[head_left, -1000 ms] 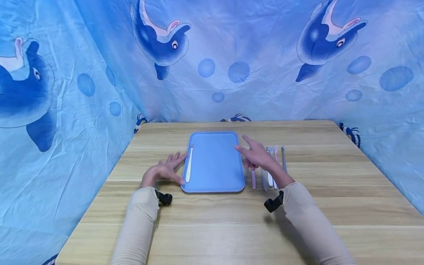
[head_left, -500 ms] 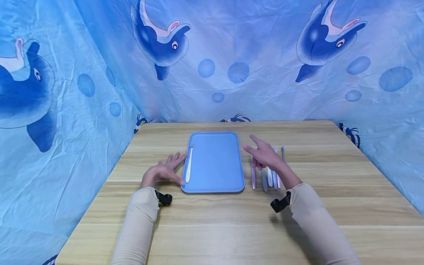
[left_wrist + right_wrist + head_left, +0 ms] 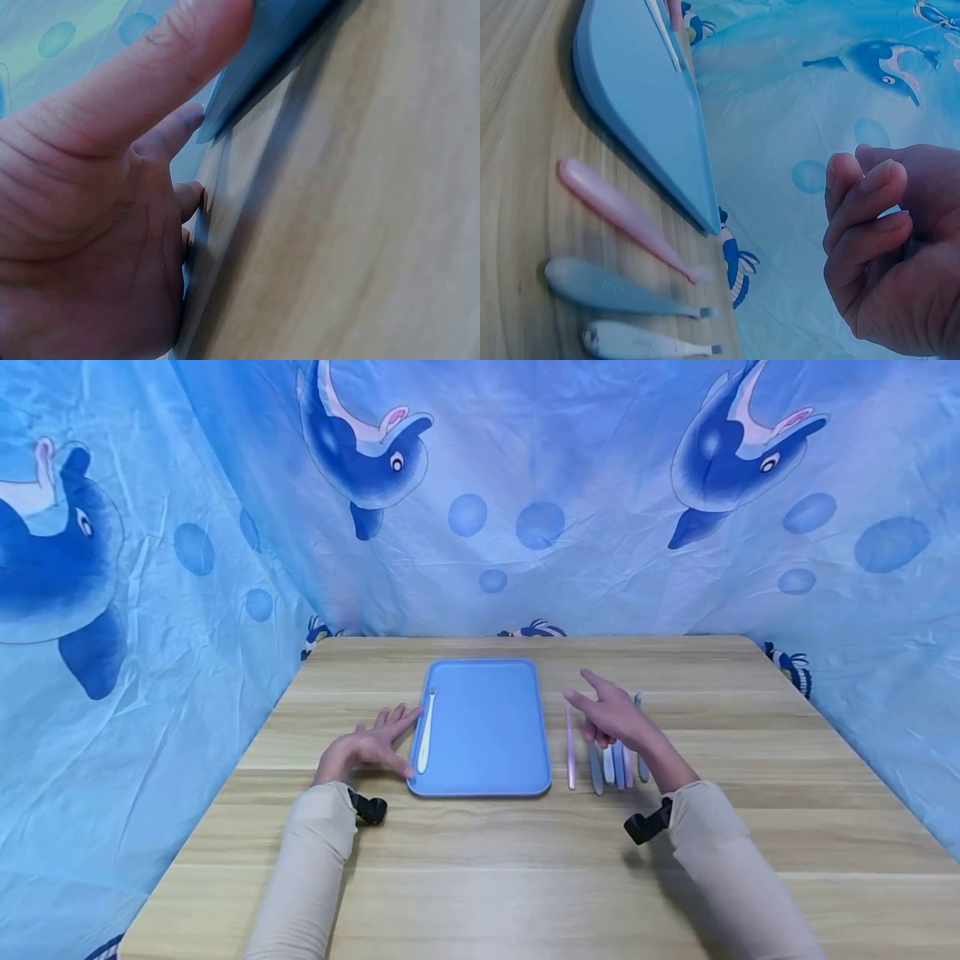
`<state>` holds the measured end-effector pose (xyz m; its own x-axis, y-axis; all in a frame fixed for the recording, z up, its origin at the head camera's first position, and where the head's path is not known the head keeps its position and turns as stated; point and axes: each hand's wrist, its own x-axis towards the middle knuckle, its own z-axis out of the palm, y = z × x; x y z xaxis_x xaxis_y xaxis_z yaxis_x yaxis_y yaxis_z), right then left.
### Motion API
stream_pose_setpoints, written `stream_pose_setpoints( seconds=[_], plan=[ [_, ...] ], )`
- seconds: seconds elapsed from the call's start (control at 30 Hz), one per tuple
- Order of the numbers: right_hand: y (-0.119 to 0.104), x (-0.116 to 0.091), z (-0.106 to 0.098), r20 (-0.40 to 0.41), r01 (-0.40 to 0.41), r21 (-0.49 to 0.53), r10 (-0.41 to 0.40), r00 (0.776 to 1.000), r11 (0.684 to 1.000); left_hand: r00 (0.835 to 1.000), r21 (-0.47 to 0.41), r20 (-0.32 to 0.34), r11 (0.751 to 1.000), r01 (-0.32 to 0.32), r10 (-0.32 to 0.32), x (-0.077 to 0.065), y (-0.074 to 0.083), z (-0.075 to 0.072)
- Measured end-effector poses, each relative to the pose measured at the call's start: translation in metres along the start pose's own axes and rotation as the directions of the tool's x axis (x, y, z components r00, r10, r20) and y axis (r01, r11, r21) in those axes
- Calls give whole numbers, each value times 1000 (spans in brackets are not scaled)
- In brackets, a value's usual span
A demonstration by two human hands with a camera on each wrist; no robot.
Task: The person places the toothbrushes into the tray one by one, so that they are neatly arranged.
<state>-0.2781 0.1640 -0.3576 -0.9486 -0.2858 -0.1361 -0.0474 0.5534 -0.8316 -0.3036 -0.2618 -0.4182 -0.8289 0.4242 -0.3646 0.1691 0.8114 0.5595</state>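
Observation:
A blue tray [image 3: 487, 735] lies on the table with a white toothbrush [image 3: 425, 739] along its left side. My left hand [image 3: 371, 748] has its fingers spread, thumb and index tip at the tray's left edge. Right of the tray, several toothbrushes lie side by side, among them a pink toothbrush [image 3: 619, 206], a grey toothbrush [image 3: 604, 287] and a white-handled toothbrush [image 3: 641, 341]. Over this row hovers my right hand [image 3: 621, 720], holding nothing, index finger and thumb extended and the other fingers loosely bent. It hides the upper parts of several brushes in the head view.
The wooden table [image 3: 480, 877] reaches back to a blue curtain [image 3: 585, 585] with dolphin prints, which also hangs along the left side. Dark cameras are strapped at both wrists, below the beige sleeves [image 3: 307, 868].
My right hand has moved right, away from the tray's edge and across the toothbrush row, uncovering the pink toothbrush. The left hand has stayed at the tray's left edge.

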Motion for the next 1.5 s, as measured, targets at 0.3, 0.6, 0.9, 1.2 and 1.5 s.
stream_pose_setpoints(
  seconds=[0.3,0.6,0.9,1.2,1.5],
  plan=[
    [13,-6,-12,-30,-12,-35,11,999,999,1000,-7,14,1000,5,-5,-1,-4,-3],
    [23,-10,-21,-30,-31,-54,29,999,998,1000,-13,8,1000,-6,6,-1,-3,-4],
    [35,-13,-28,-28,-47,-49,45,999,998,1000,-15,7,1000,-4,4,-1,0,-4],
    [38,-15,-30,-33,-77,-38,75,997,996,1000,-27,5,1000,-6,6,-2,-1,-3],
    [44,-18,-34,-39,-77,-41,76,996,996,1000,-33,3,999,-3,3,-2,-3,-3]
  ],
)
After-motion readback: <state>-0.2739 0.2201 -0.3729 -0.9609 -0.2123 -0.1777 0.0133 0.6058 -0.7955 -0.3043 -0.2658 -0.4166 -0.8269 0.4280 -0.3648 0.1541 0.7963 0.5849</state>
